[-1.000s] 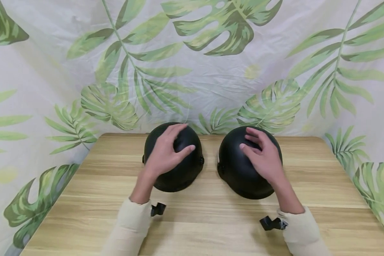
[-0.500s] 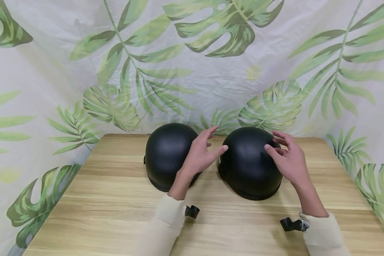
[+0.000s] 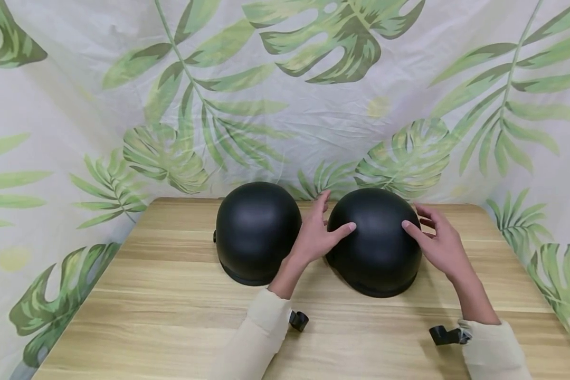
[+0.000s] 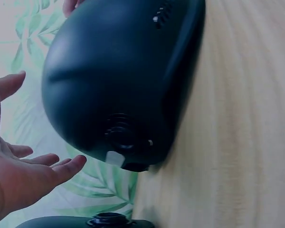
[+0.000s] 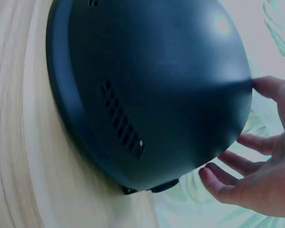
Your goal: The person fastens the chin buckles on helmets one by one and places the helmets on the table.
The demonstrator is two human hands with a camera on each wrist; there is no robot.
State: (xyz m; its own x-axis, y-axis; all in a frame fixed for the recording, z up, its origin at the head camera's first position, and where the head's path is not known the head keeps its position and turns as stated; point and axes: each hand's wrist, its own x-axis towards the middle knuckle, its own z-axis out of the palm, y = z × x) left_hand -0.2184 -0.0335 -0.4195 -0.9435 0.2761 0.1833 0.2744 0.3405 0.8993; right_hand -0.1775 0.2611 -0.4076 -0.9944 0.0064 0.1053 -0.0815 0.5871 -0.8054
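Note:
Two black helmets rest dome-up on the wooden table, side by side in the head view. The right helmet (image 3: 375, 248) lies between my two hands. My left hand (image 3: 315, 235) reaches into the gap between the helmets, thumb overlapping the right one's left side. In the left wrist view its fingers (image 4: 61, 171) are spread apart from the shell, near a round side knob (image 4: 121, 137). My right hand (image 3: 439, 243) is at the right flank; the right wrist view shows its thumb tip at the shell, the fingers loosely spread. The left helmet (image 3: 256, 232) stands behind my left forearm.
The wooden table (image 3: 147, 316) runs back to a leaf-patterned cloth (image 3: 323, 121) that hangs behind and at both sides. Black camera mounts (image 3: 299, 320) stick out from both sleeve cuffs. The left helmet is a short distance from the right one.
Both hands have moved right: the left from over the left helmet to the gap, the right from over the right helmet to its right side. The helmets have stayed put.

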